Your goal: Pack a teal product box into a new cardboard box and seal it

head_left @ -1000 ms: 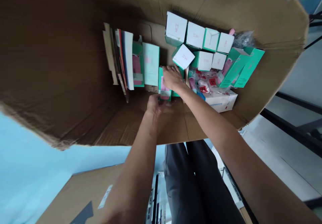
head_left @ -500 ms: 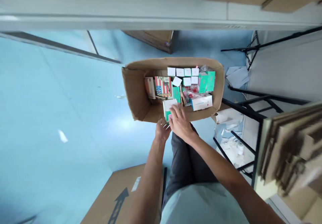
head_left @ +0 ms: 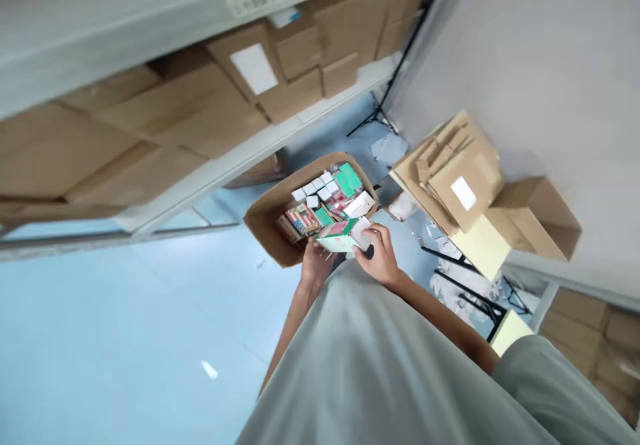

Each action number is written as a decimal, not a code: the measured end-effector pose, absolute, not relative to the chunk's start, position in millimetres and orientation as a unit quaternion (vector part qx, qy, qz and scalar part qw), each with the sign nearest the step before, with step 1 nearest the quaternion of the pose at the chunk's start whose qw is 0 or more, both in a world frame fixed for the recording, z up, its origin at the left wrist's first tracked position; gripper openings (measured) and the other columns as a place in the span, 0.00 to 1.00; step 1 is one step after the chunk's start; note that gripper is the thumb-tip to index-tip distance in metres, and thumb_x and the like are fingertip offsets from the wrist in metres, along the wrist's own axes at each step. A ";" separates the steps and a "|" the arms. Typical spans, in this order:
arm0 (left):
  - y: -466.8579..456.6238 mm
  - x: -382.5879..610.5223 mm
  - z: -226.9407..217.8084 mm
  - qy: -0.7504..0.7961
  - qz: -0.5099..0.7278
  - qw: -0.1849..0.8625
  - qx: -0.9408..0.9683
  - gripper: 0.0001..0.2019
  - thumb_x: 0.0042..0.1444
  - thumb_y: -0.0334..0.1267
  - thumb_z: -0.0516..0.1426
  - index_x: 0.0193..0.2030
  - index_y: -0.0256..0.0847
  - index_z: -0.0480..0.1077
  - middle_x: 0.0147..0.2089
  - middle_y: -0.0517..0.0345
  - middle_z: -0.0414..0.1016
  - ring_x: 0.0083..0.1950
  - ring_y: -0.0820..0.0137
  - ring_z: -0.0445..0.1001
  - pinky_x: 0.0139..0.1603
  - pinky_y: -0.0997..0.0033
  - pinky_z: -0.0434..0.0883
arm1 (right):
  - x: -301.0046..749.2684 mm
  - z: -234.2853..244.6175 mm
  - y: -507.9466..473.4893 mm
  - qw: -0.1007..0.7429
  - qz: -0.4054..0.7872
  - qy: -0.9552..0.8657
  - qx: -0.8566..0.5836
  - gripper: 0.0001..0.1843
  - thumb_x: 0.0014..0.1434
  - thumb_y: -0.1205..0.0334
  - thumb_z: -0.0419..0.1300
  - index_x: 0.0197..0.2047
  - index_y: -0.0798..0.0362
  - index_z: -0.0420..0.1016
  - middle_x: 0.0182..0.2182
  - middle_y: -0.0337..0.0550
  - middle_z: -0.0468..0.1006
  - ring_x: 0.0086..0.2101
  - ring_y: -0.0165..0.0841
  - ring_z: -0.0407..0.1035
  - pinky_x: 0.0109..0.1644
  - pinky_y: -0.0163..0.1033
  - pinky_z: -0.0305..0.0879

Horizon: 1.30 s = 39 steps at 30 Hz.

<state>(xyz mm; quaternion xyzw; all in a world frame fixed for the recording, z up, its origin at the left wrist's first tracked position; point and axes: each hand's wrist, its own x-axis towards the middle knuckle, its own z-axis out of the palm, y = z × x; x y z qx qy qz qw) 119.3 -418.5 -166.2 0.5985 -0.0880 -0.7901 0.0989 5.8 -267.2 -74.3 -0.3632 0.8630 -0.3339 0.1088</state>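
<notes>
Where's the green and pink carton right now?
Head view, centre: green and pink carton held between left hand and right hand, above the open brown cardboard box.

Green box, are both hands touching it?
Touching. The head view shows the left hand and the right hand both gripping the green box, one at each end.

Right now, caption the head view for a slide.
Left hand and right hand hold a green-and-white box above an open carton.

small boxes (head_left: 320,188) in carton (head_left: 265,222), shelving (head_left: 150,132) behind
</notes>
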 end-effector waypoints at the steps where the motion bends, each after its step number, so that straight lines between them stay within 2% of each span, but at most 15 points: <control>1: -418.7 114.4 -155.2 -0.119 -0.802 0.080 0.580 0.13 0.71 0.48 0.64 0.40 0.43 0.73 0.40 0.54 0.82 0.42 0.64 0.82 0.45 0.66 0.81 | 11.1 -60.1 -253.1 0.087 -0.343 0.871 -0.341 0.20 0.69 0.59 0.69 0.62 0.50 0.77 0.61 0.61 0.76 0.66 0.50 0.74 0.73 0.59 0.76; 6: -399.2 76.0 -111.1 -0.270 -0.834 -0.044 0.479 0.12 0.69 0.49 0.66 0.49 0.42 0.79 0.46 0.50 0.86 0.46 0.62 0.85 0.49 0.65 0.81 | 45.5 -9.9 -182.4 -0.003 -0.355 0.913 -0.202 0.23 0.68 0.57 0.69 0.65 0.45 0.77 0.68 0.60 0.74 0.70 0.53 0.72 0.73 0.65 0.75; 11: -325.0 31.6 -81.2 -0.415 -0.825 -0.130 0.361 0.16 0.68 0.52 0.68 0.50 0.42 0.81 0.50 0.49 0.86 0.49 0.63 0.85 0.52 0.67 0.78 | 79.5 12.7 -102.3 -0.098 -0.365 0.924 -0.062 0.28 0.67 0.53 0.72 0.68 0.44 0.76 0.72 0.60 0.74 0.71 0.54 0.72 0.73 0.66 0.75; 14: -260.4 17.7 -65.5 -0.492 -0.805 -0.179 0.280 0.15 0.65 0.48 0.70 0.53 0.43 0.82 0.54 0.48 0.86 0.51 0.62 0.85 0.54 0.66 0.78 | 101.5 21.4 -48.1 -0.151 -0.373 0.916 0.009 0.33 0.66 0.50 0.73 0.71 0.44 0.74 0.73 0.61 0.73 0.72 0.55 0.71 0.73 0.67 0.75; 16: -214.7 15.8 -56.9 -0.527 -0.788 -0.214 0.235 0.17 0.63 0.45 0.71 0.57 0.46 0.82 0.56 0.50 0.86 0.49 0.64 0.84 0.55 0.65 0.78 | 116.8 26.6 -9.9 -0.179 -0.376 0.907 0.059 0.33 0.66 0.50 0.72 0.71 0.44 0.74 0.73 0.61 0.74 0.73 0.55 0.70 0.73 0.67 0.75; 18: -167.6 17.8 -51.4 -0.552 -0.771 -0.260 0.185 0.23 0.59 0.44 0.73 0.61 0.48 0.81 0.56 0.51 0.86 0.47 0.65 0.84 0.54 0.65 0.78 | 132.0 30.6 30.9 -0.213 -0.375 0.896 0.104 0.31 0.66 0.52 0.70 0.70 0.44 0.75 0.71 0.60 0.75 0.70 0.54 0.73 0.71 0.66 0.77; 21: -90.2 24.0 -48.0 -0.582 -0.738 -0.322 0.114 0.29 0.55 0.46 0.73 0.65 0.47 0.79 0.49 0.52 0.86 0.45 0.63 0.84 0.51 0.64 0.78 | 155.3 32.5 99.7 -0.271 -0.361 0.877 0.166 0.30 0.64 0.52 0.70 0.68 0.42 0.77 0.66 0.58 0.78 0.66 0.54 0.76 0.70 0.67 0.77; 24: -0.3 31.8 -44.1 -0.603 -0.714 -0.351 0.059 0.28 0.55 0.46 0.69 0.63 0.47 0.79 0.43 0.54 0.84 0.46 0.61 0.84 0.47 0.66 0.76 | 181.6 29.3 177.5 -0.326 -0.357 0.837 0.255 0.28 0.62 0.51 0.72 0.64 0.44 0.78 0.61 0.57 0.79 0.64 0.54 0.77 0.68 0.64 0.79; 26: 64.1 38.3 -38.5 -0.611 -0.704 -0.360 0.014 0.25 0.54 0.43 0.69 0.60 0.48 0.79 0.44 0.55 0.83 0.47 0.62 0.83 0.46 0.67 0.75 | 201.5 25.5 231.2 -0.361 -0.368 0.795 0.319 0.26 0.63 0.49 0.72 0.62 0.45 0.79 0.57 0.55 0.79 0.58 0.51 0.80 0.61 0.59 0.83; 28: 127.4 45.9 -30.8 -0.618 -0.691 -0.371 -0.043 0.27 0.49 0.38 0.71 0.59 0.49 0.79 0.49 0.53 0.83 0.49 0.62 0.81 0.46 0.68 0.75 | 222.4 20.7 282.9 -0.392 -0.382 0.748 0.375 0.24 0.63 0.48 0.73 0.58 0.47 0.78 0.52 0.53 0.80 0.52 0.47 0.81 0.55 0.53 0.85; 30: 185.4 54.1 -22.7 -0.639 -0.663 -0.375 -0.110 0.33 0.42 0.33 0.75 0.58 0.49 0.80 0.59 0.50 0.81 0.51 0.62 0.79 0.47 0.69 0.76 | 242.6 15.0 329.1 -0.414 -0.396 0.698 0.430 0.23 0.62 0.47 0.74 0.55 0.48 0.78 0.49 0.50 0.81 0.48 0.44 0.82 0.52 0.50 0.85; 33: 257.7 66.0 -13.8 -0.683 -0.587 -0.373 -0.225 0.37 0.35 0.31 0.79 0.56 0.52 0.82 0.68 0.49 0.75 0.51 0.62 0.78 0.44 0.70 0.76 | 268.8 5.0 382.6 -0.427 -0.412 0.626 0.507 0.22 0.62 0.46 0.73 0.52 0.49 0.78 0.48 0.48 0.83 0.42 0.40 0.82 0.49 0.47 0.84; 35: 295.3 73.1 -10.8 -0.693 -0.534 -0.387 -0.291 0.35 0.35 0.32 0.81 0.54 0.53 0.84 0.65 0.49 0.76 0.50 0.61 0.78 0.44 0.69 0.77 | 282.6 -1.0 406.4 -0.434 -0.415 0.589 0.540 0.22 0.61 0.45 0.73 0.51 0.50 0.79 0.49 0.48 0.84 0.40 0.38 0.82 0.47 0.46 0.84; 39: 350.0 84.4 -11.0 -0.667 -0.493 -0.445 -0.337 0.35 0.33 0.33 0.82 0.53 0.53 0.87 0.54 0.51 0.81 0.42 0.62 0.76 0.42 0.67 0.79 | 300.6 -6.2 434.4 -0.456 -0.386 0.550 0.583 0.23 0.62 0.44 0.73 0.53 0.50 0.81 0.51 0.49 0.84 0.45 0.41 0.83 0.49 0.46 0.84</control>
